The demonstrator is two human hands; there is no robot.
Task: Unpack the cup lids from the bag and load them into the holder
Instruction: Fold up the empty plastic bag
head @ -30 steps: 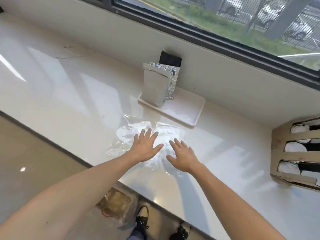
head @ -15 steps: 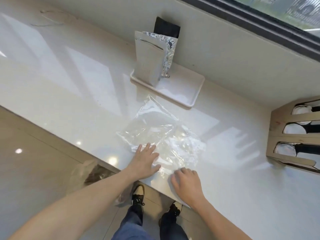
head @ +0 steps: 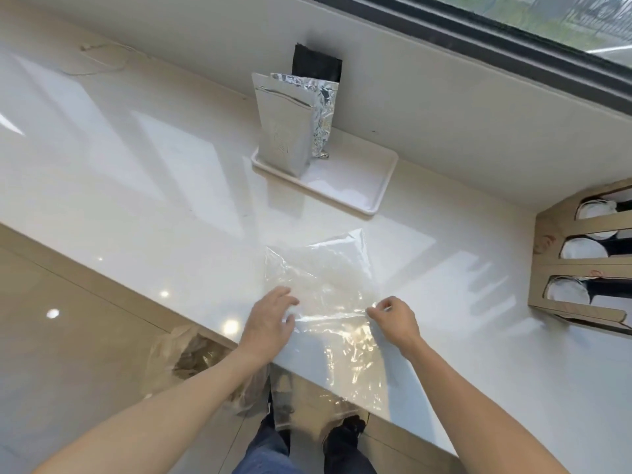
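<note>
Clear plastic bag (head: 321, 292) lies flat and looks empty on the white counter (head: 143, 186), just in front of the white tray (head: 372, 203). Its near part hangs past the counter edge toward the person's legs (head: 270, 453). Crinkled, glossy, with a fold line running across it between the two hands.

Left hand (head: 268, 325) sits on the bag's left side, on the tray-facing half of the fold, fingers curled and gripping the plastic; the thumb side bunches the film. Right hand (head: 393, 318) is on the bag's right edge, thumb and forefinger pinching the film, other fingers tucked under. Both forearms come in from the bottom, bare.

Cardboard lid holder (head: 561, 268) stands to the right of the tray at the frame edge, against the wall. Three slots show, each with white cup lids (head: 579, 249) and something dark behind them. No lids show in the bag.

On the tray: a tall grey stand-up pouch (head: 284, 131) at its left end, a crumpled foil pouch (head: 323, 107) touching it behind, and a black pouch (head: 316, 65) at the back against the wall. The rest of the tray is bare white.

A second, crumpled plastic bag (head: 184, 360) lies on the floor below the counter edge, left of the left forearm. Thin white cord (head: 102, 58) lies on the counter far left of the tray. Window frame (head: 478, 32) runs above the wall behind the tray.
</note>
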